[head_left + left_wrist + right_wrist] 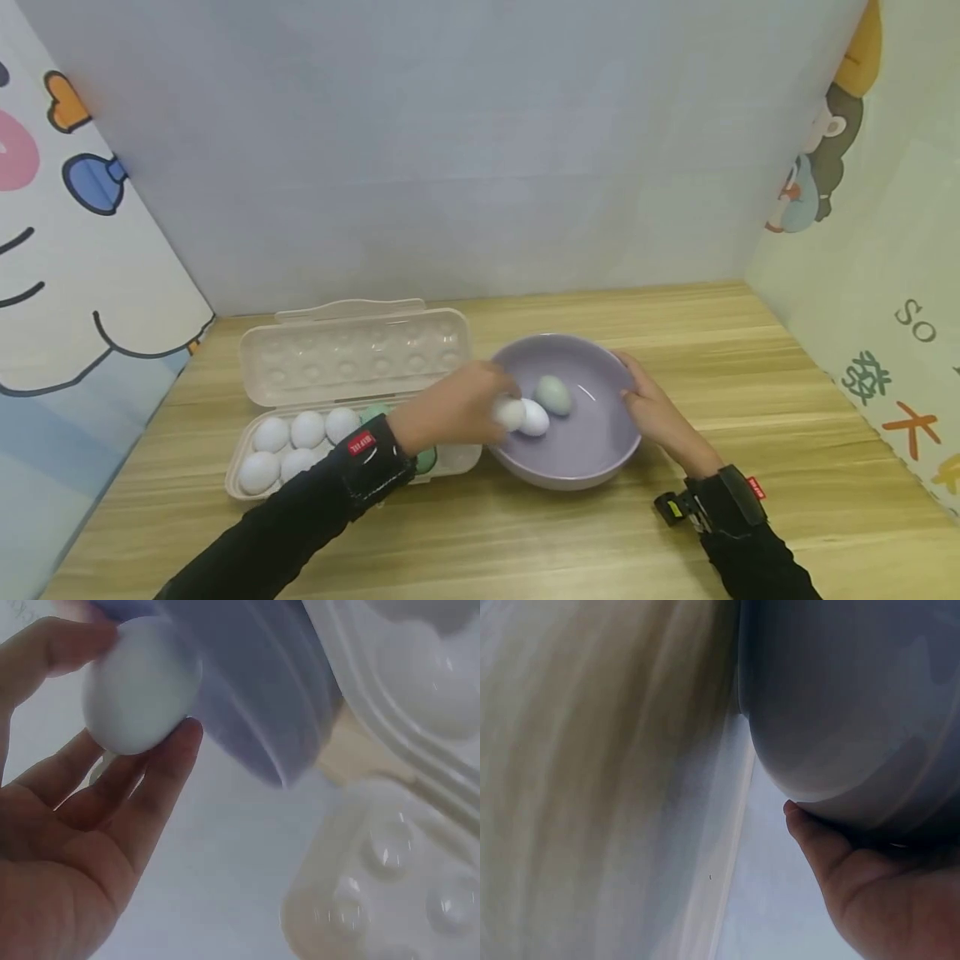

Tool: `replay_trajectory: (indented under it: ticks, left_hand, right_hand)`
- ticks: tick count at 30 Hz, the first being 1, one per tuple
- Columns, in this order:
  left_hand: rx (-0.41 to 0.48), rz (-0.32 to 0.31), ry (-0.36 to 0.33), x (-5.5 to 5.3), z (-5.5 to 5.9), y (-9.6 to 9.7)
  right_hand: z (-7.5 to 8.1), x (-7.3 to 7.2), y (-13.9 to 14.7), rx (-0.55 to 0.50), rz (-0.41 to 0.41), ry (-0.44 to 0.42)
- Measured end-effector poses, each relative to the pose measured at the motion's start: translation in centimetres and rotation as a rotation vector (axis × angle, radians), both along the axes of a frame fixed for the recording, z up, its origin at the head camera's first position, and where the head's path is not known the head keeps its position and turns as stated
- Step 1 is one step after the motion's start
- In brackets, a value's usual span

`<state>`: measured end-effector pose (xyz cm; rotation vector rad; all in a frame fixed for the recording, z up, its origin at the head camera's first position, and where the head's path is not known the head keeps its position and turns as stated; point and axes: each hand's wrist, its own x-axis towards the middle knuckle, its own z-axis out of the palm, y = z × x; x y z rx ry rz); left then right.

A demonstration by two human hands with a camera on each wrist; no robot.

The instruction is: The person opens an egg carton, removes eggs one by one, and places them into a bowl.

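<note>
My left hand [459, 405] pinches a white egg [142, 686] between thumb and fingertips, over the left side of a purple bowl [600, 454]. Inside the bowl lie another white egg [536, 417] and a pale green egg [553, 395], side by side. On the bowl's right side, my right hand [662, 417] grips the rim; its thumb [814, 836] presses the outer wall in the right wrist view. Left of the bowl stands an opened egg carton [234, 467], holding several white eggs [272, 435] and green ones [426, 460], partly hidden behind my left forearm.
The carton's clear lid [352, 358] is folded back towards the rear wall [480, 150]. Everything stands on a wood-grain table [525, 542]. Printed panels [862, 275] rise at the left and right sides.
</note>
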<state>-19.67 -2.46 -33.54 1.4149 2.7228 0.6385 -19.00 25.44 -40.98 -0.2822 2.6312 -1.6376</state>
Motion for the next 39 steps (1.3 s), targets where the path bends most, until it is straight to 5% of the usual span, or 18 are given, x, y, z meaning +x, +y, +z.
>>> replay_trajectory:
  ticks: [8, 18, 32, 39]
  left_hand:
    - [-0.112, -0.058, -0.080, -0.5, -1.5, 3.5]
    - [-0.217, -0.186, -0.028, -1.1, -2.9, 4.6]
    - [-0.356, -0.096, -0.006, -1.2, -3.3, 5.0]
    - [-0.354, -0.078, -0.004, -0.8, -2.1, 4.5]
  right_hand:
    - [0.1, -0.2, 0.1, 0.007, 0.009, 0.015]
    - [0.0, -0.3, 0.1, 0.026, 0.000, 0.006]
    - [-0.1, -0.2, 0.1, 0.024, 0.003, -0.010]
    - [0.1, -0.1, 0.1, 0.024, 0.006, -0.012]
